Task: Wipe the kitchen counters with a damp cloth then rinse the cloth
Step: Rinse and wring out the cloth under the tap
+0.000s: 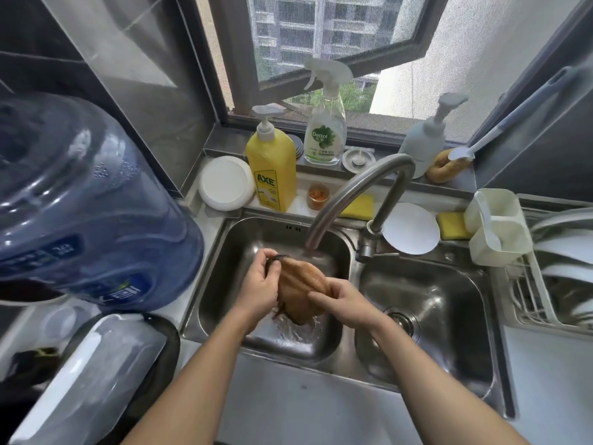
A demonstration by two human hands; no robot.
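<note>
Cloth point(301, 284) sat bunched under tap point(353, 186), over left basin point(219, 281), long axis running from spout down toward us. Water was running onto it. We had left hand point(258, 285) curled round its far-left edge, right hand point(345, 298) pinching its near-right side. Both hands equally close; next wring likely means twisting across that axis, we judged.

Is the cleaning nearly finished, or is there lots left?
Nearly. The wiping looks over, since the cloth is off the counter and in the left sink basin. Right now the left hand and right hand grip it under water running from the tap. Left to do: squeeze it out and turn the tap off.
</note>
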